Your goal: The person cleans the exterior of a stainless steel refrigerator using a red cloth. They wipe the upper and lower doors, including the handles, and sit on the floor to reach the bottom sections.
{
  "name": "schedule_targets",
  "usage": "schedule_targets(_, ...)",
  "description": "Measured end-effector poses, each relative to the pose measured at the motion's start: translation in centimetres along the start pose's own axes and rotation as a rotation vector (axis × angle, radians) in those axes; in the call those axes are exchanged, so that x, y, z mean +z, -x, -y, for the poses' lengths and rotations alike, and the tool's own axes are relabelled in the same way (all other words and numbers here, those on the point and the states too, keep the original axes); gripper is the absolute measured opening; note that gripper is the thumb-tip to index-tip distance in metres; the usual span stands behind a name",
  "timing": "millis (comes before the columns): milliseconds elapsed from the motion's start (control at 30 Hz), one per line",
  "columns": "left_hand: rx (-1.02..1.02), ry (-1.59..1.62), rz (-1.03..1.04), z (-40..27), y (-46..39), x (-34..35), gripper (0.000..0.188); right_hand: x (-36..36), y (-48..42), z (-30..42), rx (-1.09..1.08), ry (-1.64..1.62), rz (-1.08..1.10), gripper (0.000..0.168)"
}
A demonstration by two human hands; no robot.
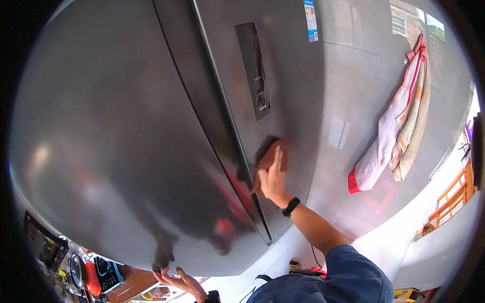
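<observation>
A grey refrigerator [144, 125] with two tall doors fills most of the view. My right hand [273, 180] presses a reddish-brown cloth [268, 157] flat against the right door, below a dark display panel [252, 72]. A black band sits on that wrist. At the bottom, my left hand [180, 281] is near the lower edge of the left door, its fingers apart and nothing held in it. Its fingertips are close to the door surface; whether they touch it I cannot tell.
An apron-like cloth and towels [394, 121] hang from a hook on the tiled wall at right. A counter [134, 280] at lower left bears a black appliance, a red item and a pan lid. An orange wooden chair [454, 193] stands far right. A cord hangs near the floor.
</observation>
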State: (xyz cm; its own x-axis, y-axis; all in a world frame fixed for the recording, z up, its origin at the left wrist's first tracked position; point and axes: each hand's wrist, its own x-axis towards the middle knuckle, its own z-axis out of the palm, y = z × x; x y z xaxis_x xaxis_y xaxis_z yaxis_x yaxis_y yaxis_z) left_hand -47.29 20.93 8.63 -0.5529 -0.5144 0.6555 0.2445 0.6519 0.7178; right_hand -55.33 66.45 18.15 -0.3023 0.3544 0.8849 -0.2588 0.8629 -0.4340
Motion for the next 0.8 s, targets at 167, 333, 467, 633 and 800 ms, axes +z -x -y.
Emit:
schedule_targets(167,-0.031,0.014,-0.012,-1.4,-0.2,0.2,0.07,-1.5,-14.2,-1.6,0.084,-0.142,-0.184,0.077)
schedule_targets(333,0.051,-0.006,-0.038,0.6,0.0,0.4,0.065,-5.8,-31.4,0.3,-0.235,-0.154,-0.179,0.071)
schedule_targets(467,0.054,-0.052,-0.046,-1.2,-0.1,1.9,0.058,-5.2,-30.7,-2.7,-0.22,-0.103,-0.281,0.07)
schedule_targets(633,0.007,-0.128,-0.076,-1.1,0.3,2.1,0.059,-4.8,-21.7,-15.4,0.279,-0.231,-0.422,0.072)
schedule_targets(800,-0.053,-0.087,-0.113,-2.6,0.3,3.3,0.053,-7.3,-29.9,-21.7,0.206,-0.298,-0.308,0.059)
